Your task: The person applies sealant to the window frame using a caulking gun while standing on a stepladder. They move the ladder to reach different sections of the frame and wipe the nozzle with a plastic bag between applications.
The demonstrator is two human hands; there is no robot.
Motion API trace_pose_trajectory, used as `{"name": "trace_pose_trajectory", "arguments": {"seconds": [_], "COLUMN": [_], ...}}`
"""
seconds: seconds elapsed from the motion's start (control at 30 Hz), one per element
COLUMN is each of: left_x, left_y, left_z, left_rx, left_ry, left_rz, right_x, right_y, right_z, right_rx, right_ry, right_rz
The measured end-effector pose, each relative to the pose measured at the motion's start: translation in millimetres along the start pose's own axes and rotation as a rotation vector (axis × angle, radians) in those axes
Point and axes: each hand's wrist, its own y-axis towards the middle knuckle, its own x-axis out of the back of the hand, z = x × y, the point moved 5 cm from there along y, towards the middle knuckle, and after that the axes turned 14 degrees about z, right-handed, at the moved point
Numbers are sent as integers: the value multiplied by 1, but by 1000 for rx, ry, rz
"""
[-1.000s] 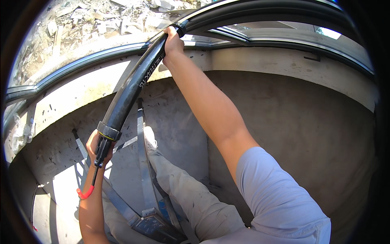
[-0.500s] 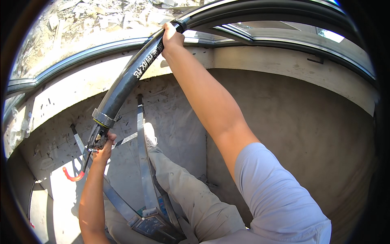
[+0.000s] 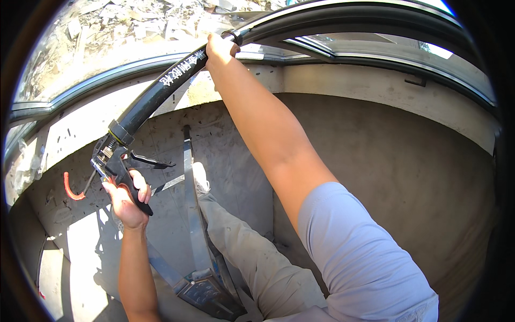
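Note:
A black caulking gun (image 3: 147, 99) with a long tube barrel slants from lower left to upper right in front of me. My left hand (image 3: 127, 201) wraps round its pistol handle, below the black trigger lever (image 3: 153, 162), which stands away from the handle. Behind the handle sticks out a rod with a red hooked end (image 3: 72, 189). Near the barrel's front collar, my right hand (image 3: 221, 52) grips the tube. The front end meets the dark window frame (image 3: 354, 21) in this view; whether it touches cannot be seen.
Under me stands a metal stepladder (image 3: 196, 225) with my leg (image 3: 241, 236) beside it. A pale ledge (image 3: 332, 83) runs below the window above a grey wall. Crumpled clear plastic (image 3: 29, 166) lies at the left, and rubble (image 3: 123, 27) is outside.
The gun has rolled, bringing its handle and trigger into view. Its rear end has moved left and up, with my left hand now round the handle. My right hand has shifted slightly left.

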Motion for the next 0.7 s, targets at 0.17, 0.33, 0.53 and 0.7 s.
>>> {"name": "trace_pose_trajectory", "arguments": {"seconds": [0.17,0.33,0.53,0.7], "left_x": [1,-5,-14,-6], "left_y": [4,3,11,15], "left_z": [-8,-9,-10,-12], "left_rx": [-8,18,76,114], "left_ry": [-99,-85,-35,-67], "left_rz": [25,60,211,38], "right_x": [-5,-8,-11,-14], "right_y": [10,12,10,24], "right_z": [-1,-4,-2,-10], "right_rx": [-1,-33,-84,-20], "right_ry": [-63,-6,-42,-48], "right_rz": [-57,-34,29,-8]}}
